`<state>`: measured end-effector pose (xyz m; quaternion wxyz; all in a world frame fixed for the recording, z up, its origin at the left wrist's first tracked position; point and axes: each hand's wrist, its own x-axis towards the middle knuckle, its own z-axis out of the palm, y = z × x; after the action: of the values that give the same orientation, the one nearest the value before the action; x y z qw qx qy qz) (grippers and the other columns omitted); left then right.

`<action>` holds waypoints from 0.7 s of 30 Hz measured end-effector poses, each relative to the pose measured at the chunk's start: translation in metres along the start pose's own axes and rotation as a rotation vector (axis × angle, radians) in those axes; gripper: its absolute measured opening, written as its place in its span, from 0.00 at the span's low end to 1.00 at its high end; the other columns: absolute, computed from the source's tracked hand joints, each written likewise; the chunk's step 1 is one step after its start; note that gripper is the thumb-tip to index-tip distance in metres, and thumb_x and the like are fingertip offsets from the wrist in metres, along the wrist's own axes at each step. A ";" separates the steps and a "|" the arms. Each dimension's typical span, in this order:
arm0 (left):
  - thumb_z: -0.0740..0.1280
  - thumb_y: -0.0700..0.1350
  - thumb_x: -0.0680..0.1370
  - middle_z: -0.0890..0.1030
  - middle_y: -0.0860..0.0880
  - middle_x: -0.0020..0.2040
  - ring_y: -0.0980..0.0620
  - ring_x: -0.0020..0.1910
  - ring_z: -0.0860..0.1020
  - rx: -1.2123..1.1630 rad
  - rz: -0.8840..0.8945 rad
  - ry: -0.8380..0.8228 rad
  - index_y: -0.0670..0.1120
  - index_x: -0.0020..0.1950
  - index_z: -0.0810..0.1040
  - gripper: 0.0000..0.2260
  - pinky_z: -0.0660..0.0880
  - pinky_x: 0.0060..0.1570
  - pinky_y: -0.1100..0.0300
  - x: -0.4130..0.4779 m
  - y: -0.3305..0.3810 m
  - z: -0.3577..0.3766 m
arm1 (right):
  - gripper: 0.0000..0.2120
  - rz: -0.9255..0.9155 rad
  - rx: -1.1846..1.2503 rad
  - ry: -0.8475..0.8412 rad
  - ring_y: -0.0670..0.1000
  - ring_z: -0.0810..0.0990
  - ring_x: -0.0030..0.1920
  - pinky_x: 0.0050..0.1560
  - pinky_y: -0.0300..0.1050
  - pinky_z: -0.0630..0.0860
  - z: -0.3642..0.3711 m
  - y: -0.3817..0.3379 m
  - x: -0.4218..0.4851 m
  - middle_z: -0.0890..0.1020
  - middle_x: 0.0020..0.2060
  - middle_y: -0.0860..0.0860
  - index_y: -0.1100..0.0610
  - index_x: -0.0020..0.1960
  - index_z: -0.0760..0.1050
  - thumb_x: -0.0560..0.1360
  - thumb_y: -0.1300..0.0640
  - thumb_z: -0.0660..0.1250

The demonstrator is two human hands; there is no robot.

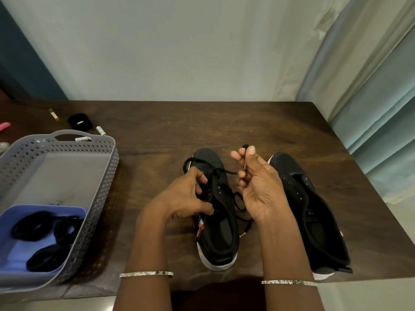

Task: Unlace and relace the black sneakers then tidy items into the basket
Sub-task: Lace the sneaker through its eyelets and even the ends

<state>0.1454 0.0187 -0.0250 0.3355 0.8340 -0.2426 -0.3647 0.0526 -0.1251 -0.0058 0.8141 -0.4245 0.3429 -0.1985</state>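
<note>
The right hand point(258, 185) is raised with its palm turned back toward the person, fingers pointing up; its grip is closed to a pinch, thumb against the curled fingers, on the end of a black lace point(226, 172) whose tip pokes out just above the thumbnail. To the left of that grip and lower, the left hand point(186, 196) lies knuckles-up with its wrist bent; its grip is curled onto the eyelet edge of the left sneaker point(221, 234), thumb pressed at the collar.

The lace runs from the right grip down-left to the upper eyelets, where it crosses and loops out past the toe; more slack lies on the table point(157, 135) below the right palm. The left sneaker is black with a white sole, toe pointing away, directly under the left grip. The right sneaker point(314, 221) stands just right of the right grip — same colours, eyelets showing as pale dots, toe away.

Each wrist wears a thin bangle; well to the left of both grips sits a grey perforated basket point(103, 176) holding a blue tray point(13, 221) of black hair ties point(33, 225).
</note>
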 end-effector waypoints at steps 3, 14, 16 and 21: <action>0.78 0.46 0.66 0.77 0.50 0.47 0.53 0.41 0.77 0.091 -0.001 0.117 0.52 0.55 0.70 0.23 0.79 0.43 0.54 -0.001 0.007 0.008 | 0.10 -0.019 -0.106 0.002 0.40 0.71 0.24 0.25 0.32 0.69 0.004 -0.001 -0.007 0.79 0.30 0.43 0.56 0.50 0.83 0.79 0.50 0.69; 0.70 0.49 0.77 0.81 0.45 0.50 0.42 0.50 0.80 0.435 -0.166 0.643 0.47 0.53 0.79 0.08 0.70 0.41 0.55 -0.004 0.026 0.032 | 0.04 -0.062 -0.260 -0.008 0.51 0.85 0.36 0.38 0.41 0.82 0.012 0.029 0.009 0.86 0.36 0.56 0.61 0.45 0.79 0.77 0.63 0.73; 0.71 0.51 0.76 0.81 0.45 0.50 0.42 0.51 0.80 0.409 -0.169 0.650 0.48 0.53 0.81 0.09 0.72 0.42 0.55 -0.001 0.022 0.031 | 0.04 -0.066 -0.321 0.013 0.53 0.87 0.40 0.42 0.43 0.82 0.013 0.033 0.009 0.86 0.37 0.57 0.62 0.48 0.80 0.75 0.66 0.74; 0.73 0.52 0.74 0.84 0.49 0.46 0.45 0.49 0.82 0.247 -0.160 0.666 0.54 0.50 0.85 0.07 0.74 0.42 0.58 0.002 0.015 0.024 | 0.06 -0.123 -0.540 0.019 0.50 0.87 0.40 0.49 0.47 0.85 0.016 0.038 0.008 0.87 0.37 0.53 0.55 0.45 0.84 0.74 0.66 0.74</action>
<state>0.1264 -0.0017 -0.0272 0.2633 0.9576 -0.0963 -0.0663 0.0714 -0.1001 -0.0336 0.6548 -0.6443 0.3645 -0.1527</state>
